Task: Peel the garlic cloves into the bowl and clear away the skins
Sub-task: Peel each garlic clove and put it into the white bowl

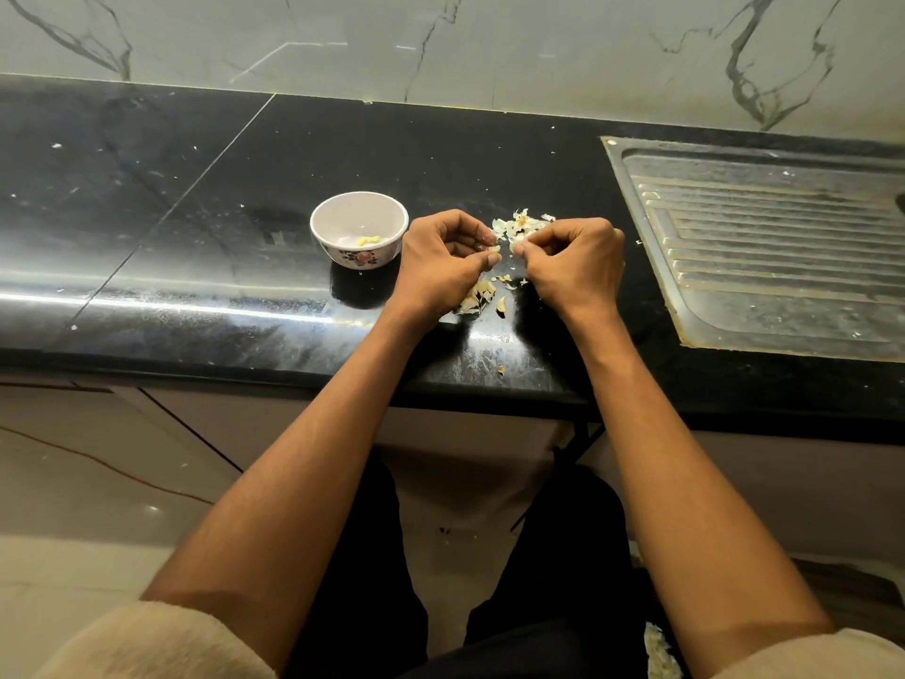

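Garlic clove (494,249) pinched in left hand (443,259), right hand (573,267) pinching its skin, beside floral bowl (359,230).

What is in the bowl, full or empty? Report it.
Nearly empty: the upright bowl holds only a small yellowish bit of peeled garlic on its bottom.

Your kit, as seen from the head camera: two fuzzy cream sleeves, left sleeve (161,644) and right sleeve (808,654), both pushed up past the elbows so the forearms are bare. Black trousers (553,556) on both legs. Your left hand (443,259) and right hand (575,264) are bare.
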Motion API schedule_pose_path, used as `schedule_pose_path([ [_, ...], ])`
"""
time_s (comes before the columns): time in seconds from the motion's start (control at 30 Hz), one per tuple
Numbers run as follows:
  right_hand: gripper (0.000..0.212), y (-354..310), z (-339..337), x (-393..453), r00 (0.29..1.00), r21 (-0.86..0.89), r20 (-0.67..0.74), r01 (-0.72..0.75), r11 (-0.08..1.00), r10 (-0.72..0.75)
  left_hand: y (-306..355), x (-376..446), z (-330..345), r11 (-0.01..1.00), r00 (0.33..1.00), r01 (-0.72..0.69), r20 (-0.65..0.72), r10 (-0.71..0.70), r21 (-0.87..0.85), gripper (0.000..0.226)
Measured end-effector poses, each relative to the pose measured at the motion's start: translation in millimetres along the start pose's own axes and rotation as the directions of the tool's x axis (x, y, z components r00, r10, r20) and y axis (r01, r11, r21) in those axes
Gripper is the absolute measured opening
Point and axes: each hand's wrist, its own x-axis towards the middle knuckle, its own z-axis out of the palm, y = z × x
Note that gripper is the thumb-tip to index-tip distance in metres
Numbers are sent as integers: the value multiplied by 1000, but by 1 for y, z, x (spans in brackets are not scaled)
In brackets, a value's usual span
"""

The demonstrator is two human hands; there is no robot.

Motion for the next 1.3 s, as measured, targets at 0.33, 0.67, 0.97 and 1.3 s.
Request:
schedule_pose_path([
  [0.33,8,-5,2,-4,988,339,77,97,936,-130,1,0,0,1000,1000,-5,-2,5,-9,21],
  [0.67,8,-2,4,-3,978,431,196,-29,902,-63,2,-2,1,1000,1000,-2,-8,2,-30,20],
  [0.97,12,-4,4,0,988,483,154,-97,871,24,1,1,1,999,996,33,-78,-34,-21,16],
  [1.3,4,-58,0,18,989,550,129,-4,835,-79,-3,8,3,995,995,85,-46,-83,43,35],
])
